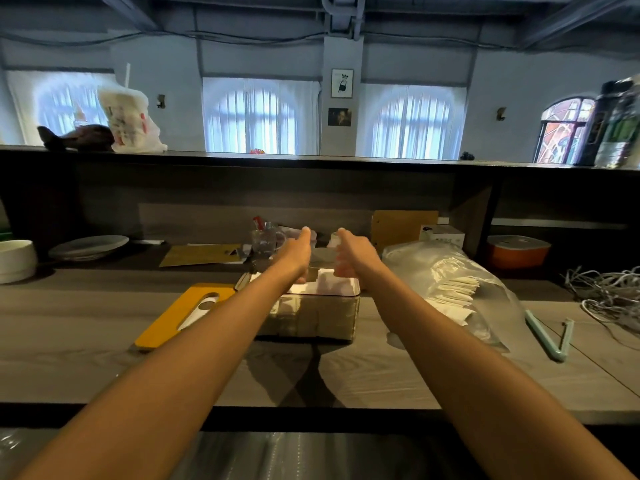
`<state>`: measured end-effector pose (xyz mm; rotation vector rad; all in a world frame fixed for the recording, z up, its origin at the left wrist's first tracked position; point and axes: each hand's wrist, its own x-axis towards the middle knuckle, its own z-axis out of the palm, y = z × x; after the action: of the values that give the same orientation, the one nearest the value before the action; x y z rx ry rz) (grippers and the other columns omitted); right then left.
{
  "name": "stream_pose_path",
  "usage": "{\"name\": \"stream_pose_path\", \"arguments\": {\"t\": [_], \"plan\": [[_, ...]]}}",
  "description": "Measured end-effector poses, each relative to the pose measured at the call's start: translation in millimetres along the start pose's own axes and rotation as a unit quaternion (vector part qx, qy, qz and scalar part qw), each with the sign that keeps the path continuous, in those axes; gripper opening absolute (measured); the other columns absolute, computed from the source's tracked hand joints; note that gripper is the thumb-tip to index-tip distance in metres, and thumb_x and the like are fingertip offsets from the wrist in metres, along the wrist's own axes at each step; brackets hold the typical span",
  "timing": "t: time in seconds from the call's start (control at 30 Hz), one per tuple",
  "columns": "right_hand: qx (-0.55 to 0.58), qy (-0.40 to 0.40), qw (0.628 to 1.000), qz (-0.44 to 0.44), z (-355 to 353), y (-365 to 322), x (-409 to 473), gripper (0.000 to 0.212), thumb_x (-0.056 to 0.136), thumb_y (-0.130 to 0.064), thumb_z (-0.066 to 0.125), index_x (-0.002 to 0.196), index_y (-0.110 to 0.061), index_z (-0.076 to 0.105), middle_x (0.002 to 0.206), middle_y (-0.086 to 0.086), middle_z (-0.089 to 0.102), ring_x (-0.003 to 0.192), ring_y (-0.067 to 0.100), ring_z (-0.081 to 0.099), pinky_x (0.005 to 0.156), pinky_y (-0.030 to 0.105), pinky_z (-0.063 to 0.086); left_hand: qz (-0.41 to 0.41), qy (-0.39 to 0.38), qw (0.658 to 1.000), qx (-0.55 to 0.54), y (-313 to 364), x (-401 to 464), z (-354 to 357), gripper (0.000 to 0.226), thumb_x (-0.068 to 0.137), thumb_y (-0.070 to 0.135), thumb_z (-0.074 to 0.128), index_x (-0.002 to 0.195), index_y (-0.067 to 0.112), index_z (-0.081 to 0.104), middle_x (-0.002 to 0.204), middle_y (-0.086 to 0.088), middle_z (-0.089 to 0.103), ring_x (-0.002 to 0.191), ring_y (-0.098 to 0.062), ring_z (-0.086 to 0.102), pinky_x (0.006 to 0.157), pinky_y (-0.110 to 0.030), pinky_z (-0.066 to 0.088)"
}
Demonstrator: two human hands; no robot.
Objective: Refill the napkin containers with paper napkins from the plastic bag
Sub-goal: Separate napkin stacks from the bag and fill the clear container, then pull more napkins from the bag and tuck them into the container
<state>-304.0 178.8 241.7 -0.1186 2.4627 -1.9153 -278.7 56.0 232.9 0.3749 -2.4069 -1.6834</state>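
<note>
A clear napkin container (311, 320) stands open in the middle of the wooden counter, with white napkins showing inside near its top. Its yellow lid (180, 317), with an oval slot, lies flat just to its left. My left hand (298, 254) and my right hand (351, 256) reach over the container's far end, thumbs up and fingers curled. Between them they hold a pale stack of napkins (322, 259), which is in shadow and hard to make out. The clear plastic bag (446, 271) lies to the right with folded white napkins inside.
A light green clip (550, 337) and tangled white cables (609, 292) lie to the right. Plates (88, 247) and a white bowl (15, 259) sit far left. A glass jar (265, 240) stands behind the container, and an orange-based box (516, 252) back right. A sink (277, 455) lies below.
</note>
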Motion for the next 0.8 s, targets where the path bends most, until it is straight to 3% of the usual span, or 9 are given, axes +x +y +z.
{"name": "stream_pose_path", "arguments": {"t": [0.07, 0.17, 0.23, 0.3, 0.43, 0.53, 0.6, 0.73, 0.8], "plan": [[0.114, 0.041, 0.992, -0.041, -13.6, 2.7, -12.5, 0.045, 0.103, -0.035, 0.042, 0.115, 0.003, 0.063, 0.12, 0.028, 0.062, 0.109, 0.043, 0.061, 0.095, 0.05, 0.052, 0.107, 0.055, 0.993, -0.009, 11.4, -18.6, 10.7, 0.048, 0.105, 0.049, 0.026, 0.095, 0.015, 0.059, 0.112, -0.015, 0.063, 0.105, -0.03, 0.06, 0.099, -0.047, 0.05], [0.192, 0.093, 0.972, -0.101, -42.0, 12.1, -38.4, 0.04, 0.105, -0.034, 0.038, 0.095, -0.007, 0.066, 0.097, 0.017, 0.069, 0.097, 0.035, 0.066, 0.083, 0.041, 0.055, 0.221, 0.05, 0.973, -0.047, 22.7, -51.7, 35.0, 0.037, 0.107, 0.039, 0.03, 0.096, 0.017, 0.059, 0.102, -0.011, 0.064, 0.1, -0.027, 0.06, 0.095, -0.049, 0.051], [0.16, 0.151, 0.963, -0.157, -66.5, 27.8, -52.7, 0.041, 0.104, -0.034, 0.037, 0.087, -0.011, 0.066, 0.084, 0.011, 0.069, 0.081, 0.024, 0.065, 0.069, 0.034, 0.052, 0.269, 0.01, 0.961, -0.055, 25.0, -74.1, 55.3, 0.031, 0.107, 0.036, 0.032, 0.101, 0.02, 0.058, 0.099, -0.001, 0.062, 0.098, -0.018, 0.061, 0.093, -0.042, 0.053], [0.106, 0.211, 0.95, -0.206, -89.3, 52.2, -61.6, 0.045, 0.104, -0.036, 0.039, 0.078, -0.013, 0.068, 0.071, 0.009, 0.069, 0.066, 0.022, 0.064, 0.063, 0.038, 0.05, 0.301, -0.033, 0.952, -0.048, 20.7, -91.7, 78.7, 0.027, 0.107, 0.034, 0.033, 0.104, 0.022, 0.058, 0.096, 0.004, 0.061, 0.091, -0.009, 0.061, 0.085, -0.033, 0.053], [0.021, 0.279, 0.935, -0.218, -136.0, 102.9, -66.9, 0.053, 0.103, -0.041, 0.04, 0.061, -0.021, 0.066, 0.055, 0.003, 0.065, 0.056, 0.022, 0.064, 0.067, 0.051, 0.053, 0.347, -0.078, 0.934, 0.012, -3.3, -98.9, 126.8, 0.027, 0.105, 0.035, 0.038, 0.115, 0.021, 0.06, 0.106, -0.003, 0.065, 0.093, -0.013, 0.061, 0.08, -0.033, 0.052], [-0.024, 0.239, 0.953, -0.186, -169.0, 129.6, -61.4, 0.058, 0.097, -0.059, 0.037, 0.066, -0.02, 0.069, 0.067, 0.0, 0.07, 0.069, 0.02, 0.066, 0.076, 0.052, 0.053, 0.349, -0.069, 0.929, 0.098, -22.7, -88.8, 157.1, 0.037, 0.104, 0.034, 0.045, 0.137, 0.018, 0.051, 0.137, -0.005, 0.054, 0.122, -0.018, 0.052, 0.095, -0.03, 0.043], [-0.065, 0.166, 0.968, -0.175, -183.4, 139.6, -53.9, 0.068, 0.085, -0.072, 0.033, 0.085, -0.018, 0.074, 0.092, 0.002, 0.074, 0.088, 0.017, 0.067, 0.084, 0.048, 0.053, 0.342, -0.044, 0.931, 0.123, -30.2, -82.6, 172.5, 0.051, 0.102, 0.038, 0.047, 0.148, 0.018, 0.038, 0.151, -0.005, 0.04, 0.136, -0.021, 0.04, 0.103, -0.032, 0.038], [-0.148, 0.018, 0.975, -0.167, -193.4, 139.0, -38.1, 0.056, 0.097, -0.055, 0.04, 0.122, -0.01, 0.065, 0.124, 0.006, 0.063, 0.108, 0.013, 0.055, 0.085, 0.019, 0.044, 0.295, -0.03, 0.945, 0.137, -34.2, -56.3, 195.4, 0.062, 0.102, 0.045, 0.045, 0.155, 0.019, 0.027, 0.161, -0.004, 0.026, 0.146, -0.021, 0.027, 0.115, -0.037, 0.028], [-0.168, -0.036, 0.972, -0.163, -190.4, 141.3, -26.0, 0.056, 0.097, -0.055, 0.041, 0.129, -0.015, 0.061, 0.132, 0.004, 0.059, 0.118, 0.016, 0.052, 0.091, 0.021, 0.041, 0.272, -0.048, 0.949, 0.151, -36.0, -39.8, 203.3, 0.053, 0.103, 0.045, 0.042, 0.149, 0.018, 0.041, 0.156, -0.007, 0.037, 0.143, -0.023, 0.034, 0.112, -0.035, 0.03]]}}
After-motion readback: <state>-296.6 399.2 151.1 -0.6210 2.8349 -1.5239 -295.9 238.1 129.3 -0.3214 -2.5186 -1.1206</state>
